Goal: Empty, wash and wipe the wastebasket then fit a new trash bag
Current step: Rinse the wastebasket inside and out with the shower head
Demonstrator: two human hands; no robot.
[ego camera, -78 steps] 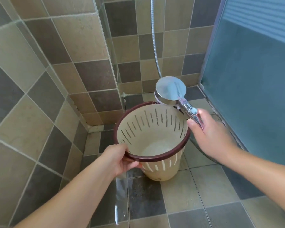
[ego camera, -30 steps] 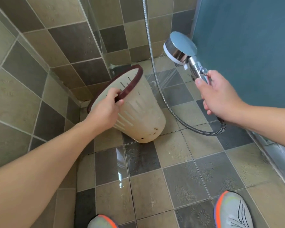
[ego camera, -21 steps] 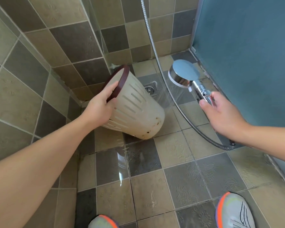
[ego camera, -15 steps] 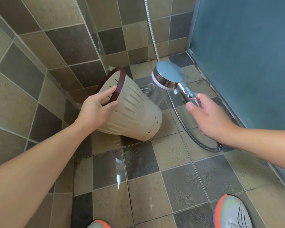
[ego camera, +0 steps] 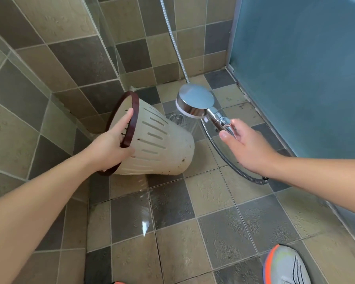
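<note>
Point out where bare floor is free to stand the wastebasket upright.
Free: the floor tiles bordered by the wastebasket, hose and shoe. Crowded: the corner round the drain, under the shower head.

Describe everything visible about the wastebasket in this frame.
The wastebasket is a cream, plastic-looking tapered bin with long vertical slots in its wall and a dark maroon rim band. It is tipped on its side, mouth toward the tiled wall, base toward the drain. Dark specks dot the wall near the base. The left hand grips the rim, fingers inside. Its lower edge seems to rest on the wet floor.
</note>
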